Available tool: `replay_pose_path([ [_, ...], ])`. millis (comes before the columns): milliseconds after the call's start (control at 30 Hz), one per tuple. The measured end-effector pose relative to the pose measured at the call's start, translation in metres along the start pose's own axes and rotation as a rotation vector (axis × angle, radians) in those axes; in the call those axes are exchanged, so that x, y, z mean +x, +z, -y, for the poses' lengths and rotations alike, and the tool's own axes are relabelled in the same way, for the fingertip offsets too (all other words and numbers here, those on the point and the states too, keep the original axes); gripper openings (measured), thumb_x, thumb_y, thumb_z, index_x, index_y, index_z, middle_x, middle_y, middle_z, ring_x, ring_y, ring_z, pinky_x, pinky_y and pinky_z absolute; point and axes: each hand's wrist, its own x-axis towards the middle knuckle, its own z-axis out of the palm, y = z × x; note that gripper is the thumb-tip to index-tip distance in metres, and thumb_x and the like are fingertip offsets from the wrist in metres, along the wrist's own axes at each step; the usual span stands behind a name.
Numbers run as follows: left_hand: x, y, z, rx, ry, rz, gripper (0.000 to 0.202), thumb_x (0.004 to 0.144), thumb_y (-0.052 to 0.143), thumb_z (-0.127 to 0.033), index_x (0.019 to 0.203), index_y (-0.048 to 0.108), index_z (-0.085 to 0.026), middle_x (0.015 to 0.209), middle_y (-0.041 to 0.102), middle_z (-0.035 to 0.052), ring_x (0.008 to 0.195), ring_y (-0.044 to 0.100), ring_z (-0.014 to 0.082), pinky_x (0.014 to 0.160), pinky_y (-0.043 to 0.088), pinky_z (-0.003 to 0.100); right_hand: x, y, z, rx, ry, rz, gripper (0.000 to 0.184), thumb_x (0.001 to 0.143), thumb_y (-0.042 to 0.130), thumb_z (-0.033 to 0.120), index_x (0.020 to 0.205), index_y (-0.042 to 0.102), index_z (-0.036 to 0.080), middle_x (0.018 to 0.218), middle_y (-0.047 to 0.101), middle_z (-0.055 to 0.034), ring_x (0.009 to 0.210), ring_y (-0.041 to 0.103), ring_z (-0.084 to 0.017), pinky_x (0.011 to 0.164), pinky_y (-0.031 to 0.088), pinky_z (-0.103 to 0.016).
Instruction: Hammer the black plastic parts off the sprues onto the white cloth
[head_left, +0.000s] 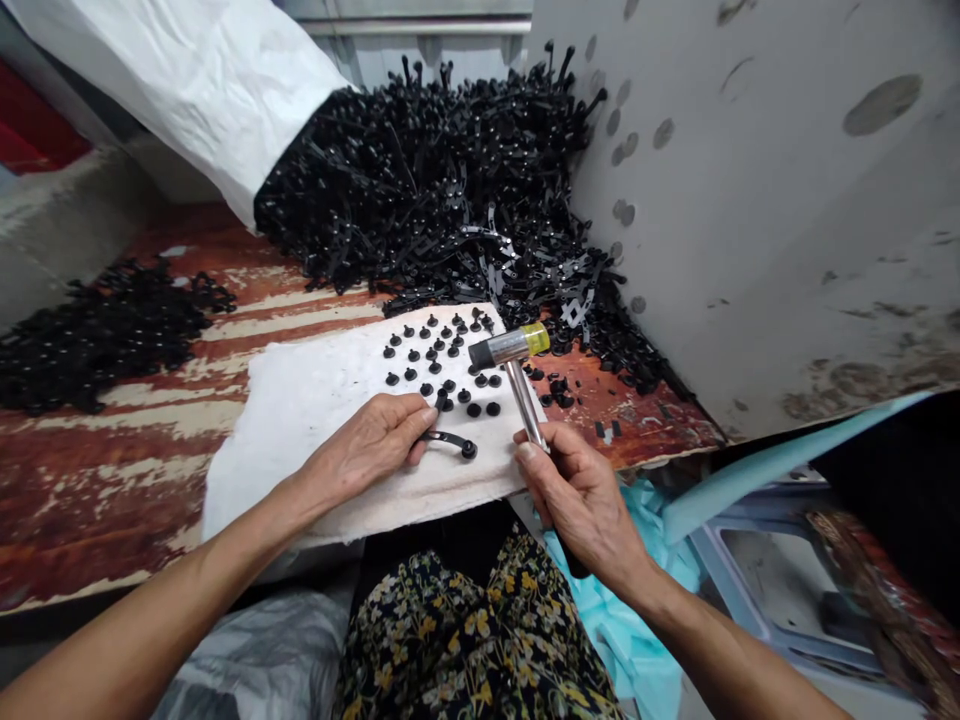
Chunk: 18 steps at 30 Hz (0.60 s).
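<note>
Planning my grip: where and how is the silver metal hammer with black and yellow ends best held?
Probably low on its slim handle, from the near right, as the right hand does: the hammer slants, head away, handle towards the person, both striking ends free.

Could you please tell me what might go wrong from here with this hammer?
The left hand holds a black strip near the hammer, so a careless blow might hit its fingers. The small black pieces stand close together on the white pad; a bump might scatter them. The loose black heap behind the pad might slide onto it.
</note>
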Motion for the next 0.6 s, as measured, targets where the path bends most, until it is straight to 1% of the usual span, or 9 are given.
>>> replay_pose_path([
  [233,0.0004,-0.0015,-0.0052,0.009,-0.01,0.012,0.045,0.088,0.043,-0.051,0.056,0.048,-0.02,0.044,0.036,-0.0059,0.04,0.029,0.0075,0.037,0.021,0.02,0.0004,0.0,-0.0005,0.007,0.006,0.008,0.021,0.093,0.054,0.042,0.093,0.06,0.021,0.051,0.039,0.0093,0.042,0.034,-0.01,0.043,0.028,-0.024],
  [467,0.0026,-0.0008,-0.0012,0.014,-0.013,0.021,0.045,0.09,0.042,-0.05,0.056,0.047,-0.02,0.044,0.034,-0.0066,0.038,0.026,0.0067,0.037,0.019,0.02,0.0006,0.0003,0.0021,0.017,0.014,0.011,0.019,0.092,0.054,0.039,0.092,0.059,0.021,0.05,0.036,0.01,0.041,0.029,-0.009,0.041,0.025,-0.024],
  [600,0.0017,-0.0014,-0.0013,0.008,-0.013,0.024,0.046,0.091,0.04,-0.05,0.057,0.047,-0.019,0.045,0.036,-0.0062,0.04,0.029,0.0066,0.038,0.02,0.019,0.0007,0.0002,0.0025,0.012,0.018,0.011,0.018,0.093,0.053,0.038,0.093,0.06,0.021,0.05,0.037,0.0098,0.041,0.03,-0.01,0.041,0.025,-0.024],
])
